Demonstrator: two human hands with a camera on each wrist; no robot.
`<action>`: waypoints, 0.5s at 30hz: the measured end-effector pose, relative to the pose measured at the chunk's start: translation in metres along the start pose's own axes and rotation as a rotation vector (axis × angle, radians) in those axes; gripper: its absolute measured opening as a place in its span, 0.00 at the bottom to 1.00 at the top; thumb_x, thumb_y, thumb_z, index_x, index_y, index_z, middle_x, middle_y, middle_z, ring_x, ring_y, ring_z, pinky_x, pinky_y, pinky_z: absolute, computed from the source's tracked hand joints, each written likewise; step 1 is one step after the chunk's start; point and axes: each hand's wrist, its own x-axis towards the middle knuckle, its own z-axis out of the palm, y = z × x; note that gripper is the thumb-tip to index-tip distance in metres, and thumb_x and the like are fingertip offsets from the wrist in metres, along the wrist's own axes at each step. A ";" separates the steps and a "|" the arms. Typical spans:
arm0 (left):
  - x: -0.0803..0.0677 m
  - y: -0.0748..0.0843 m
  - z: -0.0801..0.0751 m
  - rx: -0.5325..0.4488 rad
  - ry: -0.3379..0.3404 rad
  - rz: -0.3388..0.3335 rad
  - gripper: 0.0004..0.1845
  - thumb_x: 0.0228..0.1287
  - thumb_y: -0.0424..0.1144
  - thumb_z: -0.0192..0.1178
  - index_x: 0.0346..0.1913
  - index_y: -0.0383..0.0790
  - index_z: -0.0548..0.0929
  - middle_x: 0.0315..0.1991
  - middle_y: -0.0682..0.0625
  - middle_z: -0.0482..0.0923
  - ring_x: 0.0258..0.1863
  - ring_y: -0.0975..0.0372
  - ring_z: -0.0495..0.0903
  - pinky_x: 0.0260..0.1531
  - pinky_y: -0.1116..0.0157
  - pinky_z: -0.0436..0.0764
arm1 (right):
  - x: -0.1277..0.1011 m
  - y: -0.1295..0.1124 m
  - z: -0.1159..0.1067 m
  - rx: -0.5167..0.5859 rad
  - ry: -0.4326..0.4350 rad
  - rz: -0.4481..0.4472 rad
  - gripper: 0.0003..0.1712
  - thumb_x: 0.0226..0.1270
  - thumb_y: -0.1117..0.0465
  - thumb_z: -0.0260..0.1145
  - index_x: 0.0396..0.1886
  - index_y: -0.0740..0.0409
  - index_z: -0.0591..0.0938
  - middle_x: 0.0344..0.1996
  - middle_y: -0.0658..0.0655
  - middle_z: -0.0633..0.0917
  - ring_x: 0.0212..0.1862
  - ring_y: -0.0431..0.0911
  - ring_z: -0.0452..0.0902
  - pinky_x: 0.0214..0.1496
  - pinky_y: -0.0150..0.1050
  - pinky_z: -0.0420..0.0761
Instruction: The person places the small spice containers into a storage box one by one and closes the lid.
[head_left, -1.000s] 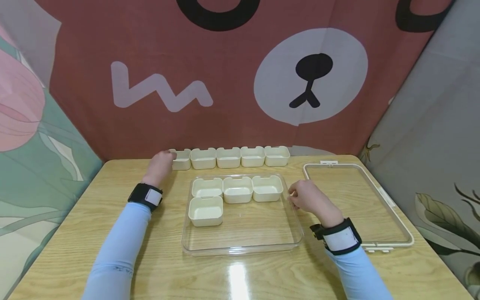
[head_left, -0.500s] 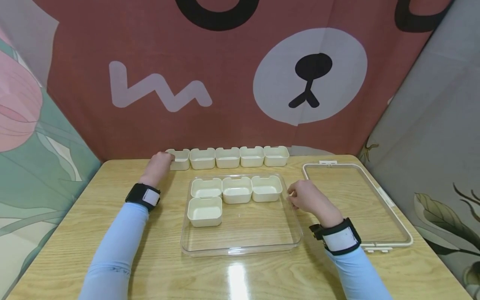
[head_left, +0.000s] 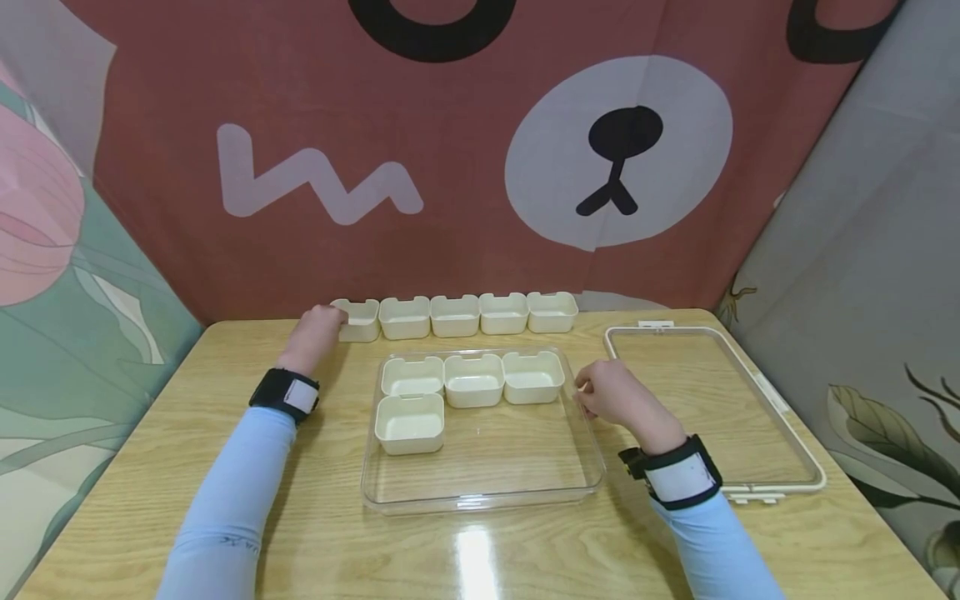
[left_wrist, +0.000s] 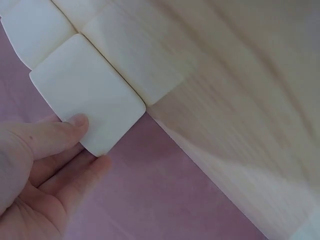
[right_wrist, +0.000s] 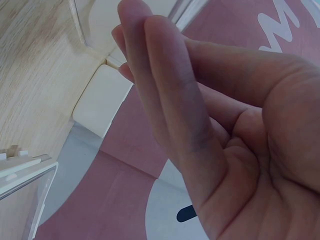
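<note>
A back row of small cream storage boxes stands along the table's far edge. My left hand holds the leftmost box by its left end; in the left wrist view, the thumb lies on that box's side, with fingers behind. A clear plastic tray sits mid-table with several similar boxes in it, three along its back and one cream box in front at left. My right hand pinches the tray's right edge; its fingers partly hide the contact in the right wrist view.
A clear lid with a white rim and latches lies right of the tray on the wooden table. A bear-print cloth hangs directly behind the table, with patterned cloth at both sides.
My left hand and the leftmost back-row box have shifted very slightly left in the head view, as the whole view shifts a little. The right hand stays at the tray's edge.
</note>
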 end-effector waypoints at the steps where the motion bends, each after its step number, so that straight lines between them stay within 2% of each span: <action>1: 0.000 0.000 0.000 0.000 0.001 -0.001 0.11 0.56 0.18 0.53 0.31 0.30 0.85 0.29 0.36 0.82 0.28 0.49 0.81 0.29 0.52 0.79 | 0.000 0.000 0.000 0.001 0.001 0.003 0.14 0.63 0.66 0.63 0.45 0.72 0.81 0.24 0.57 0.85 0.24 0.43 0.82 0.28 0.36 0.80; 9: -0.002 -0.001 0.001 -0.005 0.012 -0.014 0.11 0.56 0.18 0.53 0.32 0.30 0.85 0.29 0.37 0.82 0.28 0.50 0.81 0.29 0.53 0.79 | 0.000 0.000 -0.001 -0.008 -0.004 -0.007 0.14 0.63 0.66 0.63 0.45 0.73 0.81 0.25 0.58 0.85 0.24 0.42 0.82 0.28 0.36 0.80; 15: -0.004 -0.002 0.001 -0.006 0.043 0.001 0.11 0.55 0.18 0.53 0.29 0.30 0.85 0.28 0.37 0.82 0.26 0.49 0.80 0.27 0.53 0.78 | 0.000 0.000 0.000 -0.019 -0.002 -0.011 0.14 0.63 0.66 0.63 0.45 0.72 0.81 0.25 0.57 0.85 0.24 0.42 0.81 0.27 0.36 0.79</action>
